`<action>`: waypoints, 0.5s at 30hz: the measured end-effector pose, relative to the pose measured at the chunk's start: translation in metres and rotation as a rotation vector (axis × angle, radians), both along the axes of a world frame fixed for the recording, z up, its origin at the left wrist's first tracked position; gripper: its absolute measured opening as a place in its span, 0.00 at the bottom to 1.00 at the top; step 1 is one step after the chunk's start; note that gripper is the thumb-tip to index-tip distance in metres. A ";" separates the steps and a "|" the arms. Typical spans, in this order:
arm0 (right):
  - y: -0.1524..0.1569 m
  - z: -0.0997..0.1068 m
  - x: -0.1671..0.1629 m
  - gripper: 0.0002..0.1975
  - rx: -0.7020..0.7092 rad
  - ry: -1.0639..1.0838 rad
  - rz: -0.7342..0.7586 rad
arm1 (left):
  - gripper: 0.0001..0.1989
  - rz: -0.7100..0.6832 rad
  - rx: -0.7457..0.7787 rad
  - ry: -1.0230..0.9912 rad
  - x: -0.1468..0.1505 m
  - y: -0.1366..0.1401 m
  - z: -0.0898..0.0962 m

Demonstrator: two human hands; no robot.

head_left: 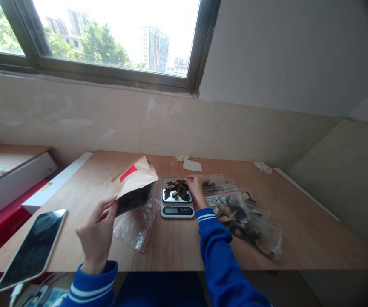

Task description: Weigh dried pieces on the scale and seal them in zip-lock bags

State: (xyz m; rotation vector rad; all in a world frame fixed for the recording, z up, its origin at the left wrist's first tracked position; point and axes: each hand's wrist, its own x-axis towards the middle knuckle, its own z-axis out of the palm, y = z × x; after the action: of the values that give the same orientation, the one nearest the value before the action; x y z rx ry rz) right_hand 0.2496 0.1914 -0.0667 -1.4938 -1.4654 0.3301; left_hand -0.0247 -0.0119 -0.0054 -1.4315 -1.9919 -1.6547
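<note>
My left hand is closed on the lower edge of a paper pouch with a red label. The pouch is tilted, and its dark mouth faces the scale. A small digital kitchen scale stands in front of me with its display lit; the digits are too small to read. Dark and tan dried slices lie loose on its metal plate. Over the plate's right edge, my right hand has its fingertips pinched together beside the slices. Whatever may be between those fingertips is hidden. A clear zip bag lies under the pouch.
Several zip bags of dried slices are piled to the right of the scale. A tablet-like phone with a cable lies at the left front edge. Behind the scale are a white card and crumpled tissue; more tissue lies far right.
</note>
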 end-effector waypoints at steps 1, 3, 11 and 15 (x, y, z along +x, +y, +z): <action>-0.007 0.006 -0.002 0.04 0.014 -0.002 -0.012 | 0.12 0.000 0.001 0.002 0.000 0.000 0.000; -0.029 0.019 -0.011 0.08 0.086 0.016 -0.020 | 0.12 -0.003 -0.002 0.001 0.001 0.000 -0.002; -0.151 0.083 -0.094 0.17 0.391 -0.392 0.676 | 0.13 -0.031 -0.018 0.060 0.004 0.003 -0.007; -0.177 0.112 -0.119 0.19 0.186 -0.673 0.557 | 0.14 0.060 -0.022 0.170 0.001 -0.003 -0.009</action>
State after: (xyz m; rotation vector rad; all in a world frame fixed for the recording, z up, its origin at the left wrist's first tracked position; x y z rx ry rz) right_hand 0.1309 0.0141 0.0452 -1.0605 -2.3819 0.0000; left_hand -0.0241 -0.0144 -0.0142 -1.4521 -1.9449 -1.4397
